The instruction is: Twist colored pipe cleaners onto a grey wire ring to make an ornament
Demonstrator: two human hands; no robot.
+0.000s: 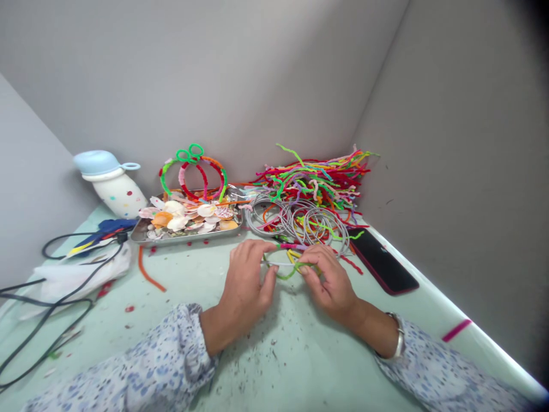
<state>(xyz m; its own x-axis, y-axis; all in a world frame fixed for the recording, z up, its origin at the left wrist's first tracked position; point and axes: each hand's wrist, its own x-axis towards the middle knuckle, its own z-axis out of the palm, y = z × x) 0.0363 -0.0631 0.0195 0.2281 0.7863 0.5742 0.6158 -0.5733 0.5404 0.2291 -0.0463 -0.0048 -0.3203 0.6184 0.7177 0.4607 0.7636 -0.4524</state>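
Observation:
My left hand [245, 286] pinches the left side of a thin wire ring [279, 264] between thumb and fingers. Pink and purple fuzzy wrapping [288, 246] covers the ring's far side, while a stretch of grey wire is bare. At the right, my right hand [329, 281] is closed on a green pipe cleaner [286, 277] where it meets the ring. Its fingers hide part of that join. A yellow piece [293, 255] shows between the hands; whether it belongs to the ring, I cannot tell.
Behind lie several wire coils [317, 223] and a pile of coloured pipe cleaners [317, 177]. A metal tray [189, 243] holds shells, with wrapped rings [223, 177] standing at its back. A bottle [115, 189], black cables [55, 306] and a phone [384, 260] flank them.

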